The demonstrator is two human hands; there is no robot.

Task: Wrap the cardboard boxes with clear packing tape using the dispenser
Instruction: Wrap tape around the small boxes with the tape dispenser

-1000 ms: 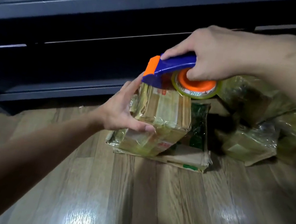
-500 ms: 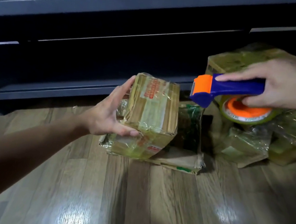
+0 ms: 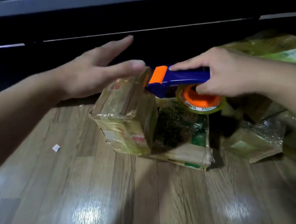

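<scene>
Nearest you, on the wooden floor (image 3: 148, 199), lies a white paper scrap (image 3: 55, 148). Beyond it the small box (image 3: 124, 112) stands on end, its faces already shiny and wrinkled with tape. It leans against a flat box (image 3: 179, 151) with green print that also looks filmed over. By my reading you are well into the job, about to lay one more strip on the small box. How many sides lack tape I cannot tell.

Your left hand (image 3: 91, 72) is above the box's top left, fingers straight and spread, gripping nothing. It is blurred, so whether the thumb touches the top edge is unclear. Your right hand (image 3: 227, 72) is wrapped round the blue handle of the dispenser (image 3: 183, 78), forefinger stretched along its top. Its orange end is at the box's upper right edge, and the tape roll (image 3: 202, 108) hangs below.

Farther right sit more wrapped boxes (image 3: 251, 141), then a large box (image 3: 280, 53) and dark shelving (image 3: 82, 4).
</scene>
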